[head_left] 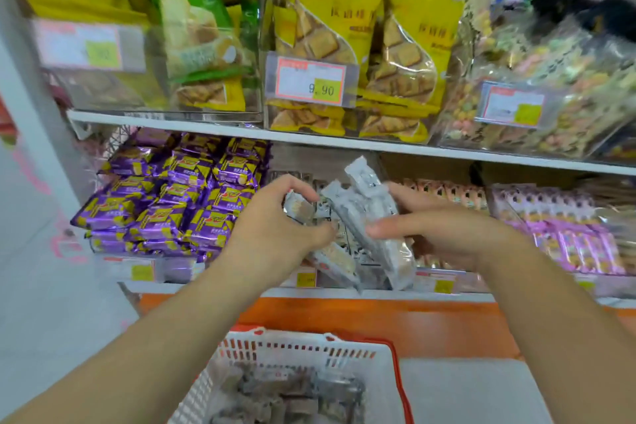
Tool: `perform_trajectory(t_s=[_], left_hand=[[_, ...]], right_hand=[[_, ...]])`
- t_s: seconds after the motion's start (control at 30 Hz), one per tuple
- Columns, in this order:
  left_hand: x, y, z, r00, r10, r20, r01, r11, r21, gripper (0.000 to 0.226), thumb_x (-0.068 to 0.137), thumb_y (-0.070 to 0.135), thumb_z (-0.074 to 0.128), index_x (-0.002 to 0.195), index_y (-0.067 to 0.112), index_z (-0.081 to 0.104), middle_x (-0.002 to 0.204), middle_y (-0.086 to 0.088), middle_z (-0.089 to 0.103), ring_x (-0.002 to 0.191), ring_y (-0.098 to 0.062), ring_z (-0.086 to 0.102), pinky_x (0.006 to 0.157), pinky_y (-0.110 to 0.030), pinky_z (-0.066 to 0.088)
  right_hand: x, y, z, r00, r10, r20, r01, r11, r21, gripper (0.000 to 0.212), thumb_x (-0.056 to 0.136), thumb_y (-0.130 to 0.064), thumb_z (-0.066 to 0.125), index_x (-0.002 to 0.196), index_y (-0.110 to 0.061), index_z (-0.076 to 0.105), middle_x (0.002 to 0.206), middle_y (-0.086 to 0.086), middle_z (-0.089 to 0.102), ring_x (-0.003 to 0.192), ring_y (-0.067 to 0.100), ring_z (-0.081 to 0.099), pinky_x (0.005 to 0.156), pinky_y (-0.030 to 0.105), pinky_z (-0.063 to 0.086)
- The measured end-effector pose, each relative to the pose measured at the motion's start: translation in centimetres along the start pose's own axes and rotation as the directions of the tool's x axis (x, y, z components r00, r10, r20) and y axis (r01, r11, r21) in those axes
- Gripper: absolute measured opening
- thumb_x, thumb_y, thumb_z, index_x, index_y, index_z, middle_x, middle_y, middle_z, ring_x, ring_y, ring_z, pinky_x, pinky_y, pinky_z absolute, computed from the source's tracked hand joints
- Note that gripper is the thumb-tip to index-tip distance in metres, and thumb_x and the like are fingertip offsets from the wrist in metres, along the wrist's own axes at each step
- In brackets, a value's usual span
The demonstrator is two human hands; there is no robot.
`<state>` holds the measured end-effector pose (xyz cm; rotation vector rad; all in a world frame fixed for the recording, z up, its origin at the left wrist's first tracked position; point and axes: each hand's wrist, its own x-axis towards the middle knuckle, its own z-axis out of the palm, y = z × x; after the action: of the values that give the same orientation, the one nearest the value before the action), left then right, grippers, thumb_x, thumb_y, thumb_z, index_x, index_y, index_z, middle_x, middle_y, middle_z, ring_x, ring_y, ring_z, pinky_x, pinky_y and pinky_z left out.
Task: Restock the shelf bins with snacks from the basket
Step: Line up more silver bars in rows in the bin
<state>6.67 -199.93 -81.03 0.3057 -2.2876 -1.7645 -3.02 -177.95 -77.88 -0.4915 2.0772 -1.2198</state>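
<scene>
Both hands grip grey snack packets at the lower shelf bin: the right hand [444, 231] is curled round a few long grey packets [364, 210], the left hand [275, 224] pinches one small packet [297, 208] just beside them. Below the hands, one white basket [309, 351] holds more grey snacks. Two white shelves [206, 129] of a shop rack carry clear bins; purple packets [179, 196] lie left of the grip.

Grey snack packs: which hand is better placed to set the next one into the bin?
Probably the left hand: it pinches one grey pack right over the middle bin. The right hand grips a bundle of grey packs, serving as supply.
</scene>
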Motion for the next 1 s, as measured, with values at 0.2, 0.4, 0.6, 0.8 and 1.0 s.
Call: perform_trajectory(t_s=[0.2, 0.4, 0.6, 0.8, 1.0], left_hand=[[5.3, -2.3, 2.9, 0.931, 0.287, -0.225, -0.190, 0.908, 0.373, 0.041, 0.077, 0.025, 0.087, 0.101, 0.028, 0.055, 0.110, 0.009, 0.050, 0.088, 0.000, 0.043, 0.076, -0.006, 0.034], [5.9, -7.0, 3.5, 0.968, 0.227, -0.110, -0.150, 0.869, 0.472, 0.035, 0.084, 0.020, 0.080, 0.108, 0.026, 0.055, 0.117, 0.007, 0.044, 0.091, 0.000, 0.043, 0.079, -0.010, 0.032], [5.4, -8.0, 2.7, 0.987, 0.144, 0.075, -0.160, 0.778, 0.608, 0.025, 0.096, 0.029, 0.064, 0.119, 0.025, 0.059, 0.125, 0.009, 0.045, 0.104, -0.018, 0.061, 0.094, -0.037, 0.051], [5.9, -7.3, 2.9, 0.942, -0.173, 0.287, -0.088, 0.698, 0.711, 0.052, 0.102, 0.051, 0.045, 0.152, 0.047, 0.030, 0.164, 0.015, 0.011, 0.148, -0.043, 0.025, 0.122, -0.048, 0.026], [5.5, -6.0, 2.7, 0.881, -0.332, 0.336, -0.076, 0.603, 0.794, 0.064, 0.099, 0.069, 0.032, 0.157, 0.058, 0.005, 0.166, 0.023, -0.023, 0.154, -0.041, -0.019, 0.128, -0.054, 0.004]], right_hand=[[6.7, -0.8, 1.6, 0.961, 0.065, -0.269, -0.161, 0.922, -0.351, 0.060, 0.079, -0.044, 0.083, 0.125, -0.034, 0.046, 0.108, -0.003, 0.063, 0.088, 0.019, 0.069, 0.063, 0.039, 0.064], [10.7, 2.9, 2.7, 0.977, 0.088, -0.193, -0.194, 0.735, -0.649, 0.090, 0.082, -0.048, 0.076, 0.151, -0.026, 0.023, 0.123, 0.009, 0.053, 0.090, 0.023, 0.064, 0.058, 0.034, 0.047], [11.3, 3.9, 2.7, 0.981, 0.101, -0.164, -0.185, 0.727, -0.661, 0.113, 0.080, -0.074, 0.071, 0.161, -0.022, 0.011, 0.165, -0.001, 0.015, 0.147, 0.028, 0.034, 0.106, 0.040, 0.043], [10.5, 3.4, 2.8, 0.973, 0.037, -0.227, -0.146, 0.862, -0.485, 0.039, 0.105, -0.051, 0.042, 0.129, -0.020, 0.035, 0.135, 0.003, 0.036, 0.132, 0.023, 0.038, 0.097, 0.042, 0.037], [9.7, 3.5, 2.8, 0.871, -0.284, -0.401, 0.013, 0.829, -0.559, 0.026, 0.105, -0.046, 0.052, 0.115, -0.026, 0.039, 0.097, -0.004, 0.055, 0.086, 0.016, 0.060, 0.072, 0.042, 0.052]])
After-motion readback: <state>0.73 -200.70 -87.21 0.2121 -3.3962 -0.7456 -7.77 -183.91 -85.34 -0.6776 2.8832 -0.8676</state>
